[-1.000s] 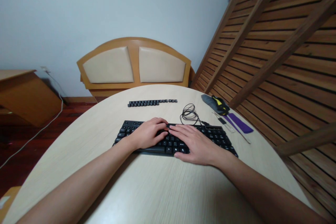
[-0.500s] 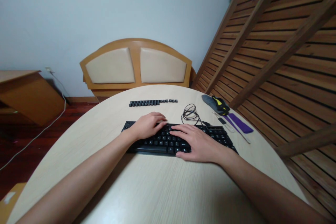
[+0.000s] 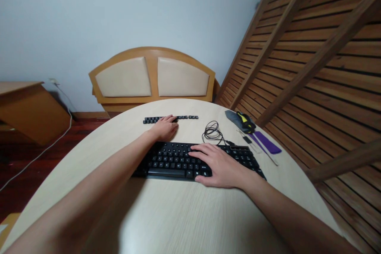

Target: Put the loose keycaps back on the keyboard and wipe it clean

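Observation:
A black keyboard [image 3: 171,162] lies on the pale round table [image 3: 166,214]. My right hand [image 3: 218,164] rests spread over its right half, thumb near the front edge and fingers on the keys; it is open. Beyond the keyboard, loose black keycaps [image 3: 150,120] stand in two rows. My left hand [image 3: 165,127] reaches over the right end of the nearer row, fingertips together at a dark keycap there. Its palm side is hidden, so the grip is only partly visible. My left forearm covers the keyboard's left end.
Behind the keyboard lies its coiled black cable [image 3: 212,130]. To the right are a grey and yellow-black item [image 3: 245,121], a purple strip [image 3: 268,142] and a thin metal tool [image 3: 269,154]. A slatted wooden panel [image 3: 312,67] leans along the right; a headboard [image 3: 153,75] stands behind the table.
My left hand has moved from the keyboard's upper keys, away from me, to the keycap rows. The right hand stays on the keyboard. The view has shifted slightly.

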Motion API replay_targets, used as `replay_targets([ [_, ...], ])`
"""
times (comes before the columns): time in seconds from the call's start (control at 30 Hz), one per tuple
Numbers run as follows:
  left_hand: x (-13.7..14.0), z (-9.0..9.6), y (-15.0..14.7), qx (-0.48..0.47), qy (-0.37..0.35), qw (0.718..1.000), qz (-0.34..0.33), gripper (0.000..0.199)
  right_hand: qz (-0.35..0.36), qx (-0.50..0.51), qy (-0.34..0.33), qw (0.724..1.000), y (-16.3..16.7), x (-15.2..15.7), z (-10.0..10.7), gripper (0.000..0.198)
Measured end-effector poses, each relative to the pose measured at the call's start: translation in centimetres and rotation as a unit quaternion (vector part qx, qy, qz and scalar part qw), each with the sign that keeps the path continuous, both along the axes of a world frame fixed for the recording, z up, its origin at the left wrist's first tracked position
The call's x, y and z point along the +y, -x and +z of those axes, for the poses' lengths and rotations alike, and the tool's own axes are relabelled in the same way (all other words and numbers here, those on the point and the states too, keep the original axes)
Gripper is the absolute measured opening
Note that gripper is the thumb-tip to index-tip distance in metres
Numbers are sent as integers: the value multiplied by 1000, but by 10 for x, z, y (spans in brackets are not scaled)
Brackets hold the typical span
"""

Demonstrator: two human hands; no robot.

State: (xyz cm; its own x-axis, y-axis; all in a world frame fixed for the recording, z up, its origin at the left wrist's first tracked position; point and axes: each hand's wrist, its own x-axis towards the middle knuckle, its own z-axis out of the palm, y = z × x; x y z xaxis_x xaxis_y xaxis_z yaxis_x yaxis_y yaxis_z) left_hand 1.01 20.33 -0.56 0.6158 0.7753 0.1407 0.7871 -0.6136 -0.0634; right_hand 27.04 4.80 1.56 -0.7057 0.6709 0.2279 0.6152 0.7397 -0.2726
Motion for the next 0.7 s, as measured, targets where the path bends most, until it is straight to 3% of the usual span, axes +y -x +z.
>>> replay_targets([
  [0.37, -9, 5, -9, -42, -6, 998, -43, 24, 1, 0, 3, 1000, -1, 0, -2, 67],
  [0.57, -13, 5, -14, -87, 22, 995, -40, 19, 1, 1, 4, 1000, -1, 1, -2, 66],
  [0.7, -30, 6, -14, -145, 34, 988, -28, 18, 3, 2, 4, 1000, -2, 0, -2, 66],
])
